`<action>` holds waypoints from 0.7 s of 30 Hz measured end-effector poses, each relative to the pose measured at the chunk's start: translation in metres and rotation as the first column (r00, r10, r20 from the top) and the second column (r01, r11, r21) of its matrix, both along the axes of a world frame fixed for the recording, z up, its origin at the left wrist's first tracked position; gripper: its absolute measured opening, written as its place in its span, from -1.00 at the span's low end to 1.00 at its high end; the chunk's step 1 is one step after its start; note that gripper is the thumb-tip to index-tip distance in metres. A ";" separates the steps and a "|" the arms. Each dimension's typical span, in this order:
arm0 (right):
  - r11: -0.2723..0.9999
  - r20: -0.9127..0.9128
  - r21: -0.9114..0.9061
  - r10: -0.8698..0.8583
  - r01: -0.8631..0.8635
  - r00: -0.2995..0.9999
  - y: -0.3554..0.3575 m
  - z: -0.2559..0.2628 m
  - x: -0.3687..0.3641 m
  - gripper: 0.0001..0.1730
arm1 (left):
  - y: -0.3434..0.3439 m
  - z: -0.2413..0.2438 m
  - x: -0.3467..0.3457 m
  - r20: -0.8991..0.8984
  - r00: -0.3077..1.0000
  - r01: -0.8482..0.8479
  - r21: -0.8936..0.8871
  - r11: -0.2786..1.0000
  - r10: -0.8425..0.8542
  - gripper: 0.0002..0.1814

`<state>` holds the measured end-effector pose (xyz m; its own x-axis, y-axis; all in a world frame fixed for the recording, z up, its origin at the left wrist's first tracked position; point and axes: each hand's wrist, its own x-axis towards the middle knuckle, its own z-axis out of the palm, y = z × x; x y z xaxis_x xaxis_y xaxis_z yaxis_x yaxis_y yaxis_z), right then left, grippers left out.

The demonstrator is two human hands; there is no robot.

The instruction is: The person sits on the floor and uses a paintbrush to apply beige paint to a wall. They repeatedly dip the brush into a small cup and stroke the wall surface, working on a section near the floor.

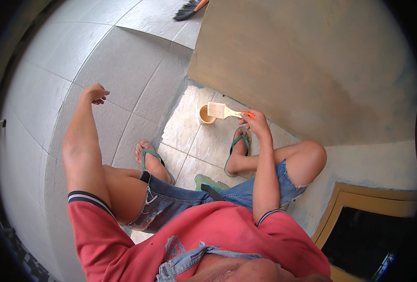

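My right hand [256, 123] grips a flat paintbrush [224, 111] by the orange end of its handle. Its wide, cream-coloured bristles overlap the right side of a small round cup [206, 119] in this view. Whether they touch the rim I cannot tell. Inside the cup is a tan, paint-like coating or liquid. The cup stands on cream floor tiles [201, 141] before my feet. Off to the left, my left hand [96, 93] hangs in the air in front of grey tiles [124, 70], fingers loosely bent, nothing visible in it.
A tan, patchy wall [293, 70] rises at the right, close to my right hand. My feet in green flip-flops [152, 158] flank the cup. Beneath me shows a green plastic seat [208, 181]. A black-bristled broom [187, 10] lies at the top; a yellow-brown frame [370, 197] is lower right.
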<state>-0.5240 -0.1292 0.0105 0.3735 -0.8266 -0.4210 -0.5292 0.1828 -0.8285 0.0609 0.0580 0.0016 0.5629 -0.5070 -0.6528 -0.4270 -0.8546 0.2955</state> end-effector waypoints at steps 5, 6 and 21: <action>0.993 0.270 0.035 -0.116 0.111 0.956 -0.005 0.024 -0.008 -0.71 | 0.004 -0.001 0.003 -0.018 1.000 -0.001 0.000 1.000 0.001 -0.67; 0.991 0.316 0.003 -0.129 0.135 0.940 -0.005 0.037 -0.006 -0.70 | 0.004 -0.001 0.003 -0.007 1.000 0.006 0.006 1.000 -0.006 -0.67; 0.612 0.588 -0.685 0.147 0.394 0.795 -0.052 0.210 0.133 -0.72 | -0.004 0.002 0.000 -0.002 1.000 0.029 -0.031 0.999 -0.029 -0.64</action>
<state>-0.3908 -0.1808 0.2200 0.1650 -0.7783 0.6059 0.0331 -0.6096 -0.7920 0.0605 0.0541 0.0034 0.5458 -0.5429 -0.6383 -0.4506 -0.8324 0.3227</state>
